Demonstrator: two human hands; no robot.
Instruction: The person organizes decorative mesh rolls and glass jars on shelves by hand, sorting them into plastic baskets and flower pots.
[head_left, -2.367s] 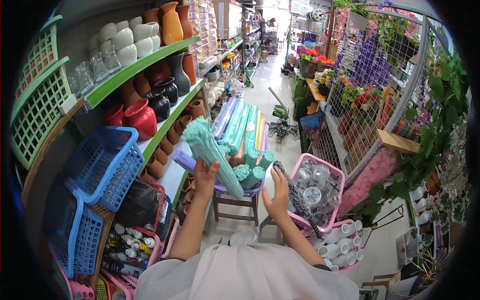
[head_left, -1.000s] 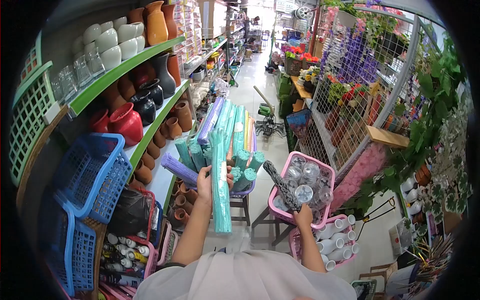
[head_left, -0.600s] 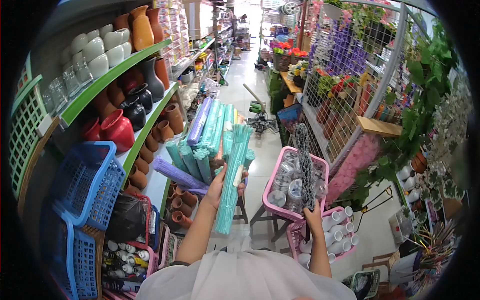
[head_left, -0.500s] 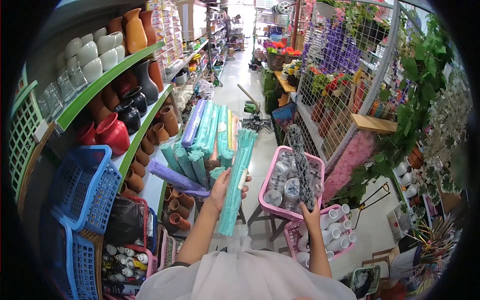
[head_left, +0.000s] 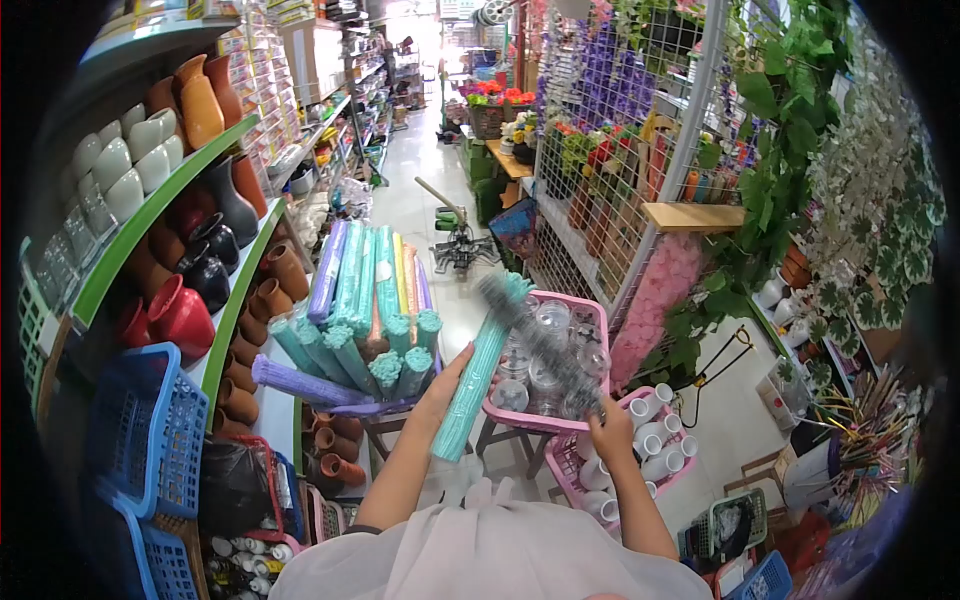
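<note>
My left hand [head_left: 447, 402] is closed round a plastic-wrapped bundle of thin turquoise sticks [head_left: 470, 392], held upright at a slant. In my right hand [head_left: 612, 436] is the lower end of a grey-black fluffy duster [head_left: 552, 348], smeared by motion. Its upper end overlaps the top of the bundle in this view. Below the duster stands a pink basket [head_left: 527, 421] of clear round containers. Left of the bundle, more wrapped turquoise bundles [head_left: 345, 352] lie stacked with purple and yellow ones in a purple basket [head_left: 372, 408].
Shelves at left carry clay pots [head_left: 238, 403], a red vase [head_left: 181, 318] and white cups [head_left: 125, 195]. Blue baskets [head_left: 150, 440] stand in front of them. A second pink basket [head_left: 566, 468] holds white vases [head_left: 662, 462]. A wire mesh panel [head_left: 620, 180] with artificial flowers rises at right.
The duster's upper end has swung left across the top of the bundle, which my left hand still holds. The camera view has shifted, and the stacked bundles now show more fully.
</note>
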